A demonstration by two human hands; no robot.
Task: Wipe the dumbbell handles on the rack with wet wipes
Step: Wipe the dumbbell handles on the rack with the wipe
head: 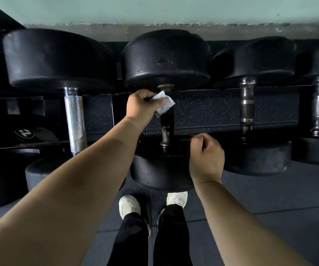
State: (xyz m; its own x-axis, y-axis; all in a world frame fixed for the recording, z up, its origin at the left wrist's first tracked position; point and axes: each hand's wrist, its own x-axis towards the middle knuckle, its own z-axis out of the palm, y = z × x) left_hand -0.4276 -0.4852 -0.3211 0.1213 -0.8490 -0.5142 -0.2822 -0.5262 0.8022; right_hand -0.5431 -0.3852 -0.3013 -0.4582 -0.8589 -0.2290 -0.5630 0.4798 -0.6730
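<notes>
While the wet wipe (164, 105) is held against the 12 o'clock end of the middle dumbbell's handle (166, 124) on the rack (221, 90), the wiping of this handle is judged to be under way, its stretch toward 6 o'clock seemingly not yet covered. A stroke down the bar toward the near head (160, 169) is called for next, after which the chrome handle (74, 120) at 9 o'clock and the dull handle (247, 108) at 3 o'clock could be taken. The left hand (142, 104) is stretched forward with its fingers closed on the wipe, while the right hand (206, 156), at 4 o'clock from it, is held beside the near head with fingers curled on nothing
</notes>
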